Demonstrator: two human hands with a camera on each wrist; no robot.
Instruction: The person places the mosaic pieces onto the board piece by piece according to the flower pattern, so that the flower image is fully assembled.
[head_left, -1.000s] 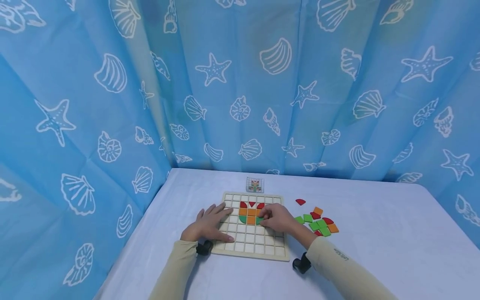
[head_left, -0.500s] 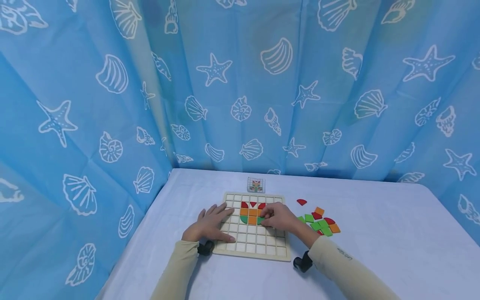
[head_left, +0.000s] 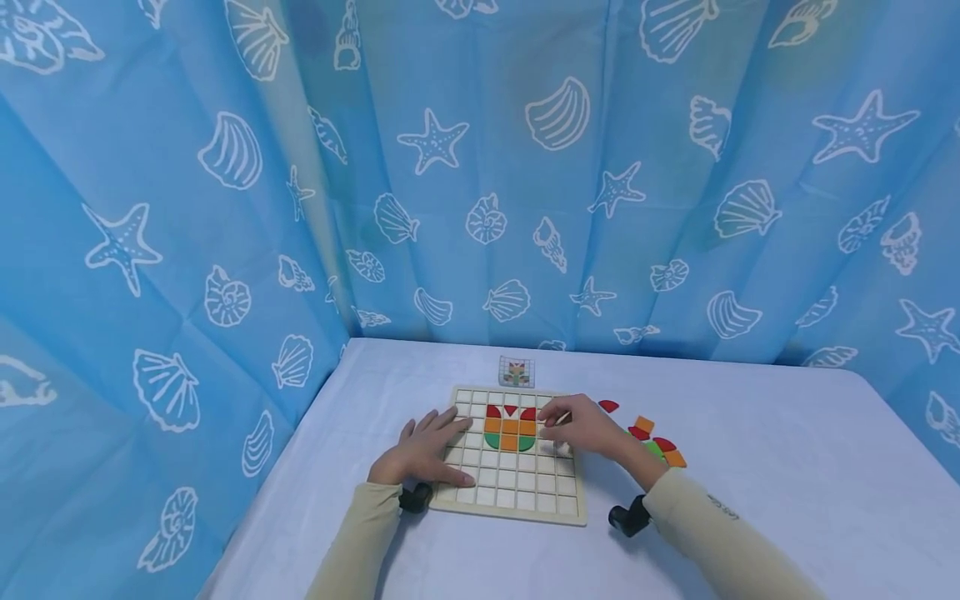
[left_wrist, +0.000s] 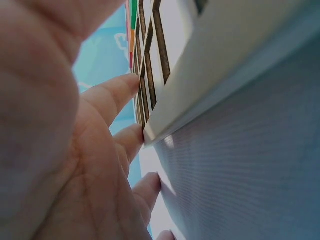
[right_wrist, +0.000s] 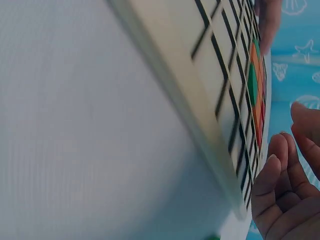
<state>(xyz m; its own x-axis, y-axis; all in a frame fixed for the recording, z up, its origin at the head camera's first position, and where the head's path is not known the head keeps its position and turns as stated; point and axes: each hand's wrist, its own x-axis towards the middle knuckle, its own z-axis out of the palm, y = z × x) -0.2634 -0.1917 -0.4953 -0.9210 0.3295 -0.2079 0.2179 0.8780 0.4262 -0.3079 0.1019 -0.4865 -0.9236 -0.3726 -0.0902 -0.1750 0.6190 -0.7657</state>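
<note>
We steady the grid board (head_left: pixel 506 481), left hand (head_left: pixel 423 454) spread across its left edge. Above the board's right side, our right hand (head_left: pixel 581 427) appears empty, fingertips slightly parted; we should lift without nudging the board's coloured tiles (head_left: pixel 510 427).

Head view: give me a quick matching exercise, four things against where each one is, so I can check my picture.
1. left hand
2. right hand
3. picture card
4. green quarter-circles

A. either side of an orange square
B. beyond the board's far edge
C. over the board's right side
D. across the board's left edge

Pairs: 1-D, 2-C, 3-B, 4-A
</note>
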